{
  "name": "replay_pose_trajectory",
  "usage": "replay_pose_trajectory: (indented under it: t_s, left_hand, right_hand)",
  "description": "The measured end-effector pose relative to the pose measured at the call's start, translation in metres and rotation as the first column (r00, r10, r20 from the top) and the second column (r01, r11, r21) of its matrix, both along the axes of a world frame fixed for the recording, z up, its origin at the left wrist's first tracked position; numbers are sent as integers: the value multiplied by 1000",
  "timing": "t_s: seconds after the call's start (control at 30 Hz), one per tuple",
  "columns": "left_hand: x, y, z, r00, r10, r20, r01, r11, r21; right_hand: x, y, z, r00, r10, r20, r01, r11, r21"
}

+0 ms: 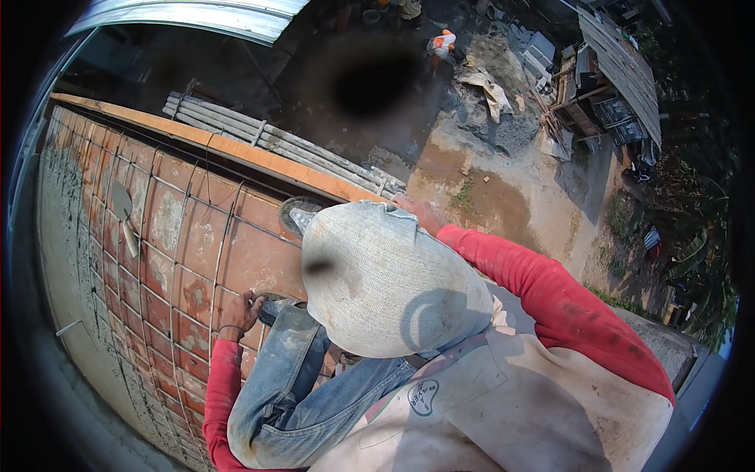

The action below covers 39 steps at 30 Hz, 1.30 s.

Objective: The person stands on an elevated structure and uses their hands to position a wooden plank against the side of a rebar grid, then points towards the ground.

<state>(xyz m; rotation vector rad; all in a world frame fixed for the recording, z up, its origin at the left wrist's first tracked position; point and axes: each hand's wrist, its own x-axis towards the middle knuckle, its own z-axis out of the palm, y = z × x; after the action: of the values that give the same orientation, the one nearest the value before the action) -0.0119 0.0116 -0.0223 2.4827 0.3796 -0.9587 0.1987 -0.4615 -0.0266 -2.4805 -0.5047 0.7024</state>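
My left hand [242,312] is low over the steel rebar mesh [174,263], beside my dark shoe [271,308]. Its fingers are curled, and whatever they close on is too small to make out. My right hand [422,214] reaches past my raised denim knee [385,283] to the long orange-edged board [259,157]. There its fingers bend over the board's end, partly covered by the knee. A round-bladed trowel [122,202] with a pale handle lies on the mesh, away from both hands. My other shoe [300,214] stands against the board.
Reddish, cement-stained formwork panels [200,228] lie beneath the mesh. Beyond the board, a bundle of grey poles [267,135] runs alongside it. The ground lies far below, with a person in orange [443,43], a pale sack [489,93] and a shed roof [621,67]. Corrugated sheet [204,17] overhangs the far left.
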Motion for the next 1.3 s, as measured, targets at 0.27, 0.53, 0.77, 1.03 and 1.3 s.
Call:
replay_pose_trajectory:
  t_s: [0.27, 0.53, 0.77, 1.03, 1.3]
  left_hand:
    - [2, -2, 6, 1000, 0, -5, 0, 1000, 19]
    - [1, -1, 1, 1000, 17, 10, -17, 1000, -8]
    - [2, -3, 5, 1000, 12, 29, -11, 1000, -4]
    - [-1, 2, -3, 1000, -7, 21, 6, 1000, 5]
    - [-4, 5, -7, 1000, 8, 7, -8, 1000, -15]
  right_hand:
    - [1, 1, 4, 1000, 9, 12, -9, 1000, 6]
    - [-1, 0, 0, 999, 5, 46, -8, 998, 63]
    - [0, -1, 0, 1000, 3, 26, -4, 1000, 15]
    - [-1, -1, 0, 999, 7, 48, -10, 999, 47]
    - [-2, -3, -8, 997, 15, 82, -18, 999, 36]
